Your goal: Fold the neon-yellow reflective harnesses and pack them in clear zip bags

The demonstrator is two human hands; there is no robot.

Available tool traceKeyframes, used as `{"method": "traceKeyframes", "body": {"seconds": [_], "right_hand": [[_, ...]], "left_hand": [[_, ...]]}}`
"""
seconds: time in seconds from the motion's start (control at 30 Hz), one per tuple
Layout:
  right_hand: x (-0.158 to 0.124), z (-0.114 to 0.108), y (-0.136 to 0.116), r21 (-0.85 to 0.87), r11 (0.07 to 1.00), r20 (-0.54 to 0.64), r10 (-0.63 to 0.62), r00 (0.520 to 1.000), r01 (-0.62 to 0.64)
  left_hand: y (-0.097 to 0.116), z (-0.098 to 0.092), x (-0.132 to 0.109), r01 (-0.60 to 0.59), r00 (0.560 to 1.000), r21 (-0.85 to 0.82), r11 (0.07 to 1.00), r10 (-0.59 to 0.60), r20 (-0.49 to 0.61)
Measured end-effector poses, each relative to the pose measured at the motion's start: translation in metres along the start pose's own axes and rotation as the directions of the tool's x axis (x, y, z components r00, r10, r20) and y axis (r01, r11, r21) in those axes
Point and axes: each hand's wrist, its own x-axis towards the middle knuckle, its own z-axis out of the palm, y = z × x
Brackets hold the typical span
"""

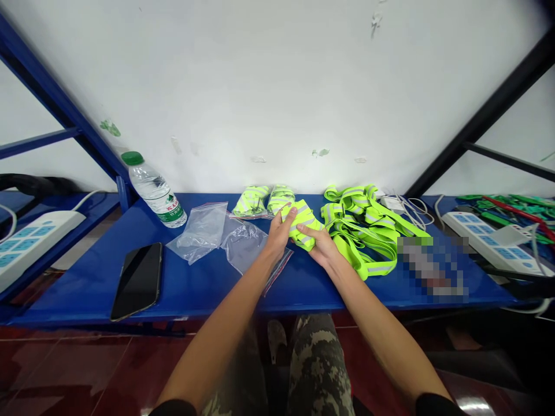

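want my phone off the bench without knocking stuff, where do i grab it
Take the phone across its two long edges, near the middle, coming from above. It lies flat and screen up by the front edge of the table, so only its thin sides offer a grip. The left hand is nearer, though it and the right hand both hold the folded neon strap.

Bright, even light falls from above onto the white wall [277, 86] beyond the hands. The yellow bundle [303, 222] gripped by the left hand [281, 231] and right hand [321, 245] is sharp, with only a faint shadow beneath. Left of them, the phone [137, 280] shows pale glare. Right of them, a patch [431, 266] is pixelated. The shelf bars [52, 98] splay outward at the edges.
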Motion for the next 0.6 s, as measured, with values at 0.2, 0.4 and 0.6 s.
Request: {"method": "traceKeyframes", "body": {"seconds": [0.2, 0.4, 0.6], "right_hand": [[0.001, -0.003, -0.004, -0.168, 0.986, -0.185, -0.05, 0.981, 0.018], [0.004, -0.011, -0.005, -0.258, 0.965, -0.241, -0.024, 0.97, -0.04], [0.005, -0.011, -0.012, -0.214, 0.976, -0.197, -0.002, 0.98, -0.041]], "left_hand": [[0.028, -0.02, -0.016, -0.208, 0.932, 0.78, 0.59, 0.361, -0.025], [0.074, -0.047, -0.04, -0.257, 0.859, 0.966, -0.025, -0.464, 0.217], [0.075, -0.042, -0.016, -0.208, 0.734, 0.973, 0.1, -0.641, 0.223]]}}
